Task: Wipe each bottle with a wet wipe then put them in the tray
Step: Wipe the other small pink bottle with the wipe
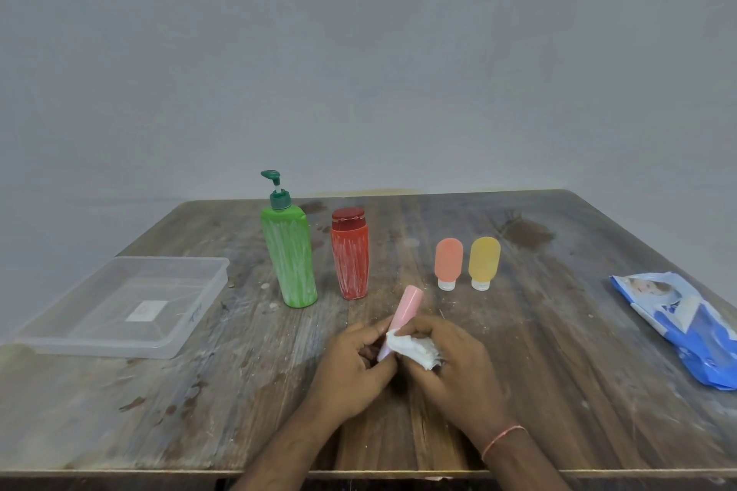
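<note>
- Hands meet above the near middle of the table (558,351); between them a slim pink bottle (402,311) tilts up and away from the person, its rounded far end free and its near end hidden in the grip.
- The left hand (351,367) curls its fingers round the lower part of the pink bottle.
- The right hand (446,363) pinches a crumpled white wet wipe (414,351) against the bottle's right side; a thin pink thread circles that wrist.
- Toward the far edge stand, left to right, a tall green pump bottle (289,259) and a red flip-cap bottle (349,255), both streaked with chalky white marks, then two small, soft-looking, rounded tubes on their clear caps, one orange (448,261) and one yellow (483,261), just beside each other.
- A shallow tray (191,335) of clear plastic, rectangular with rounded corners, lies by the left edge with a white label showing through its floor.
- A crinkled blue-and-white wipes packet (686,331) lies at the right edge.
- The table top is worn, scratched wood with dark stains and pale specks.
</note>
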Demonstrator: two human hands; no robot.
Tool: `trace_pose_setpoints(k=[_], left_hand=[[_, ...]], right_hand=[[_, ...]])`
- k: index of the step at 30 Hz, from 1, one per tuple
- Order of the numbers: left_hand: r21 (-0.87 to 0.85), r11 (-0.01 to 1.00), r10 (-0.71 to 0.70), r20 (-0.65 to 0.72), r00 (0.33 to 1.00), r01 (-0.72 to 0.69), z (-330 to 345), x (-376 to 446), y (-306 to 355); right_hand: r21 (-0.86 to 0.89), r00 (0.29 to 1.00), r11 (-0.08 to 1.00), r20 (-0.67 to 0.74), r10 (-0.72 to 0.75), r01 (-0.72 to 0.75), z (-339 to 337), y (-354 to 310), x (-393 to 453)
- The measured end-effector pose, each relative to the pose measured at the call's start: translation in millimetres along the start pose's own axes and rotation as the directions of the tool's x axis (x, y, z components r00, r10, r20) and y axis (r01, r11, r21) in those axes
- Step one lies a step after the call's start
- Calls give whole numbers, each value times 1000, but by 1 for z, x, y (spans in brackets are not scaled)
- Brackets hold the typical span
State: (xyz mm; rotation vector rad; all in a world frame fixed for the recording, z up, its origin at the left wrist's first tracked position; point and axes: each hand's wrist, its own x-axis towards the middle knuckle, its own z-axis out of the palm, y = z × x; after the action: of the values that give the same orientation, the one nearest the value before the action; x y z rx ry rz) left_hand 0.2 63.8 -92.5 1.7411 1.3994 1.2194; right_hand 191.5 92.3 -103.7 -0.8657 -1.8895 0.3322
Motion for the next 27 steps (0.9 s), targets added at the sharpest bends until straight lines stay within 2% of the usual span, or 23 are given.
trace_pose_setpoints(k=[3, 8, 11, 15, 22, 27], left_hand=[[-42, 999, -13, 13, 1000, 13, -1, 1, -1], [-91, 996, -11, 78, 997, 18, -2, 1, -2], [-149, 988, -43, 67, 997, 52, 0, 1, -6], [-214, 976, -43, 28, 999, 48, 1, 2, -7], [-272, 960, -67, -24, 997, 58, 2, 5, -10], [-244, 967, -70, 4, 998, 69, 1, 4, -8]], right_hand=[[-12, 997, 999, -65, 39, -40, 0, -2, 1], [50, 957, 978, -198, 211, -205, -4, 9, 3], [92, 943, 969, -225, 245, -230, -5, 9, 3], [103, 961, 975, -181, 211, -195, -4, 5, 1], [49, 997, 998, -61, 49, -46, -3, -3, 0], [-5, 991, 997, -109, 82, -83, -2, 2, -1]])
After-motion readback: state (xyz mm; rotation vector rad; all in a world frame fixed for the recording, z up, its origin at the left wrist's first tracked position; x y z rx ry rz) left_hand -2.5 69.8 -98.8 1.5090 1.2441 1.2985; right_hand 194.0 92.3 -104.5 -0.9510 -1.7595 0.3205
